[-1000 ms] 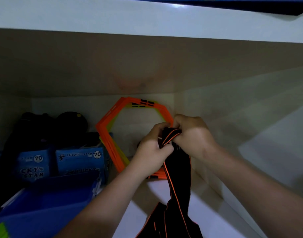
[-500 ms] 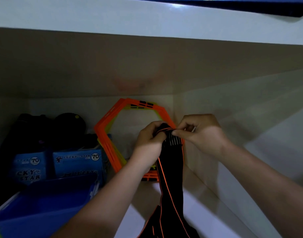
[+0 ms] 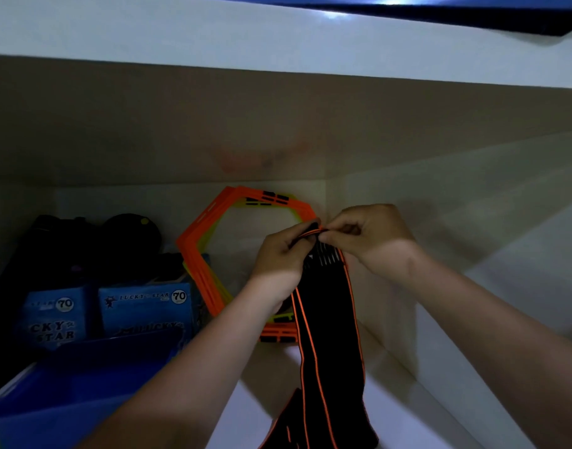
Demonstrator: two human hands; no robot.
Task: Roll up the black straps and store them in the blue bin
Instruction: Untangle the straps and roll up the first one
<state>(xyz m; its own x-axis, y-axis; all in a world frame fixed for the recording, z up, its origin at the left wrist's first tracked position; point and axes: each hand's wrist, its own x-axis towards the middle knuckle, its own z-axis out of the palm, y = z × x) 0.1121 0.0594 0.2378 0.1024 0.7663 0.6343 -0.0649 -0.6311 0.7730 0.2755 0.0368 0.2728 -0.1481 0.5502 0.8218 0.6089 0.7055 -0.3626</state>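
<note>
A black strap (image 3: 326, 319) with orange edge lines hangs down in front of me, its lower end bunched near the bottom of the view. My left hand (image 3: 283, 257) grips its folded top end from the left. My right hand (image 3: 372, 238) pinches the same top edge from the right, thumb and fingers meeting at the orange trim. The blue bin (image 3: 61, 396) stands at the lower left on the white shelf, partly cut off by the frame.
Orange hexagonal frames (image 3: 203, 254) lean against the shelf's back wall behind my hands. Two blue "Lucky Star" boxes (image 3: 142, 309) stand behind the bin, with dark bags (image 3: 83, 247) on top. The white shelf board (image 3: 278, 37) runs overhead and a side wall (image 3: 472, 286) closes the right.
Both hands have risen slightly and the strap's top end has been flattened and spread; my right hand shifted from a full grip to a fingertip pinch on the edge.
</note>
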